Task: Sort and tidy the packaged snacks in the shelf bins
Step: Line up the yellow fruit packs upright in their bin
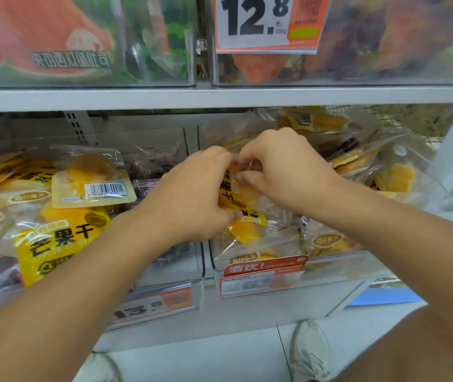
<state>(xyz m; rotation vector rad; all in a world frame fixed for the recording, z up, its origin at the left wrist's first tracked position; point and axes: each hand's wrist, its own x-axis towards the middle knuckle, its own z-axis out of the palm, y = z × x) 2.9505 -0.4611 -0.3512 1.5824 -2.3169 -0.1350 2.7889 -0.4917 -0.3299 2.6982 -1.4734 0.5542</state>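
Both hands (236, 186) gripping mango packet (240, 198)

Yellow mango packet (240, 199) upright over right clear bin (330, 274).

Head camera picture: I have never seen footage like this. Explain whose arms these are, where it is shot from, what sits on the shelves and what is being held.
There is no machine here. A person wears one wide-angle camera on the head, looking forward and down, so both arms reach in from the bottom and the shoes show below. The left hand and right hand meet over a clear shelf bin, and their fingers together hold a yellow mango snack packet. More yellow packets are piled in the bin to the left, one lying barcode up. Price tags are clipped to the bin fronts. On the shelf above, a big price sign reads 12.8, with orange and dark packets behind clear panels.
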